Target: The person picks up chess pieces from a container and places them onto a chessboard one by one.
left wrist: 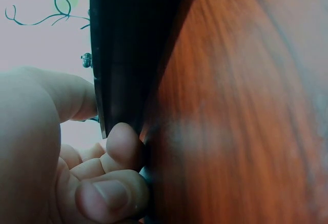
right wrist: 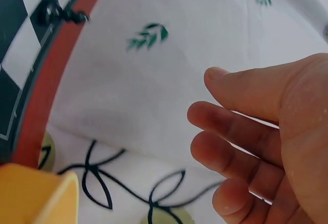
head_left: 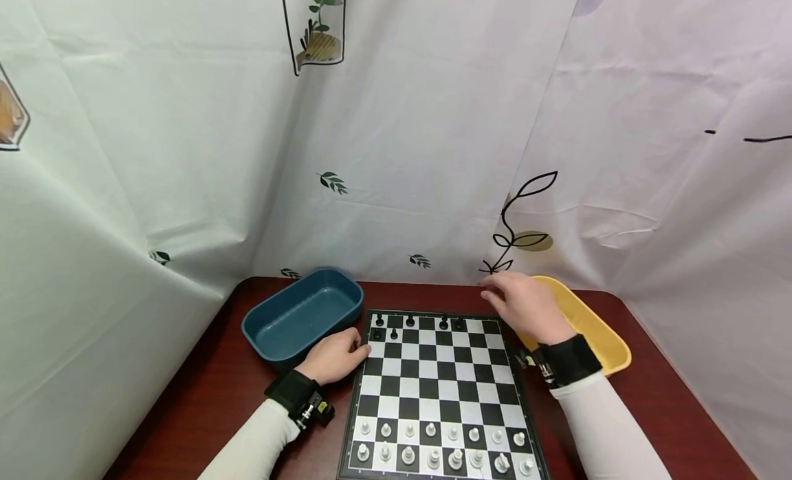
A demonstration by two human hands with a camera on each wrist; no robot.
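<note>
In the head view a black-and-white chessboard [head_left: 427, 370] lies on the table. My left hand [head_left: 334, 356] holds its left edge near the far corner. In the left wrist view the thumb [left wrist: 74, 98] lies over the board's rim, while curled fingers [left wrist: 123, 144] sit against its side. My right hand [head_left: 522, 304] hovers past the far right corner, beside the yellow tray [head_left: 594, 329]. Its fingers are loosely bent, with nothing between them in the right wrist view. Several black chess pieces [head_left: 443, 322] stand at the far left and middle; white chess pieces [head_left: 455, 459] fill the two near rows.
Left of the board stands a blue tray [head_left: 303, 301], close to my left hand; its visible inside holds nothing. The dark red table [head_left: 204, 397] meets a white printed cloth [head_left: 396, 157] at its back and sides.
</note>
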